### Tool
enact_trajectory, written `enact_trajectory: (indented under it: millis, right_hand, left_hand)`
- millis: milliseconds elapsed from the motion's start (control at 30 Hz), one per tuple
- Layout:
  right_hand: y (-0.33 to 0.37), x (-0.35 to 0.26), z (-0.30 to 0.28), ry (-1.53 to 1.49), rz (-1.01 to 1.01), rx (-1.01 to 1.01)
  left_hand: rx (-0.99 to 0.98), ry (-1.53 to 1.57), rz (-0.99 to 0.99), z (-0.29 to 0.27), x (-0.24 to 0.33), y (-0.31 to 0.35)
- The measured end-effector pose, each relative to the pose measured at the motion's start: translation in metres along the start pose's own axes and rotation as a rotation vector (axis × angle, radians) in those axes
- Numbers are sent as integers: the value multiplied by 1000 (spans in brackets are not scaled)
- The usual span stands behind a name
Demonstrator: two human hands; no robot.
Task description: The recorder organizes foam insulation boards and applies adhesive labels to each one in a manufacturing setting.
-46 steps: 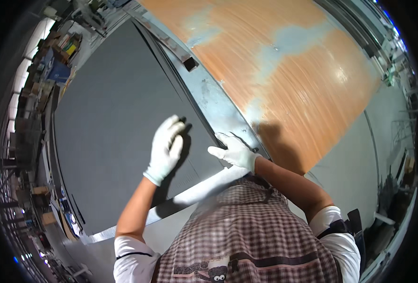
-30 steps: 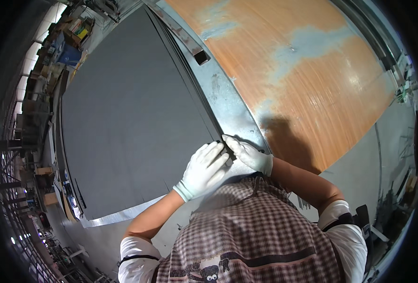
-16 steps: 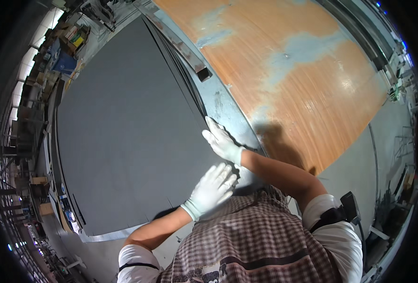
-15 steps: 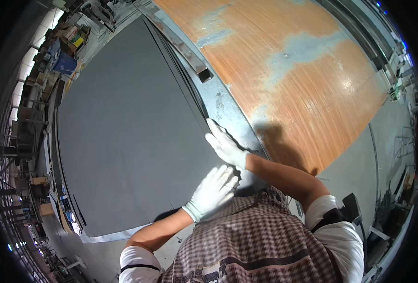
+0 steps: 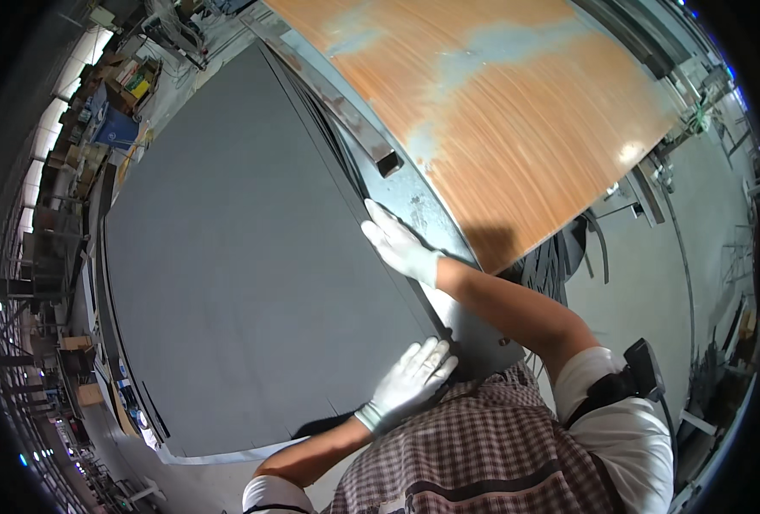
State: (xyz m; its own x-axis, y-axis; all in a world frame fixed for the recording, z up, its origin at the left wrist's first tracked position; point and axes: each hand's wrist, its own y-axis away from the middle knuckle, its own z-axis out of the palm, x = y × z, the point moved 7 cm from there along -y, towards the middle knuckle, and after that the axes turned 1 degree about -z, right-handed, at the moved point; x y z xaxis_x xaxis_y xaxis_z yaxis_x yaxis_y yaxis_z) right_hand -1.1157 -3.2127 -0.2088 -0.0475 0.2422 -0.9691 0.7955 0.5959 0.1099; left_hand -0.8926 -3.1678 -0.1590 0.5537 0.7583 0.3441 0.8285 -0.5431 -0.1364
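A large dark grey sheet point(image 5: 234, 248) lies flat in front of me, with the edges of more dark sheets showing along its right side. My left hand point(image 5: 410, 381), in a white glove, rests flat near the sheet's near right corner, fingers stretched out. Farther up the same right edge lies my right hand point(image 5: 400, 247), also gloved in white. Its fingers are extended along the edge, and it grips nothing that I can see. Beside that edge runs a grey metal surface point(image 5: 423, 214).
A wood-grain board point(image 5: 517, 128) with pale blue-grey patches lies to the right. Between it and the sheet runs a square metal tube point(image 5: 346, 116) with an open end. Dark strips point(image 5: 551, 265) hang under the board's near edge. A blue bin point(image 5: 116, 127) stands far left.
My left hand has moved nearer and right, to the sheet's near corner. My right hand stays along the right edge, shifted slightly. The view has shifted, uncovering dark strips below the board.
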Motion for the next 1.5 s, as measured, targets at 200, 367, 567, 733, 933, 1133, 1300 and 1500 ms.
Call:
enact_trajectory:
  millis: [200,367,567,733,933,1133,1300,1500]
  right_hand:
    - [-36,5,-1,81,89,-26]
    - [-52,-1,0,225,-15,-15]
    - [-123,-14,0,54,126,-39]
    - [-157,-27,4,-49,30,-41]
    - [-198,-15,4,137,86,52]
    - [-316,8,-6,396,77,42]
    - [-303,-37,-4,137,256,9]
    - [-272,-30,-9,266,161,59]
  left_hand:
    - [0,68,-16,2,-1,-4]
    - [16,119,-82,8,-6,3]
    - [80,-11,38,13,-5,7]
    - [29,-49,-49,31,-8,22]
    - [-124,-364,50,51,-2,25]
    - [-86,-369,10,68,-3,19]
    - [-201,-81,-96,32,1,14]
    - [-221,14,-121,19,-2,10]
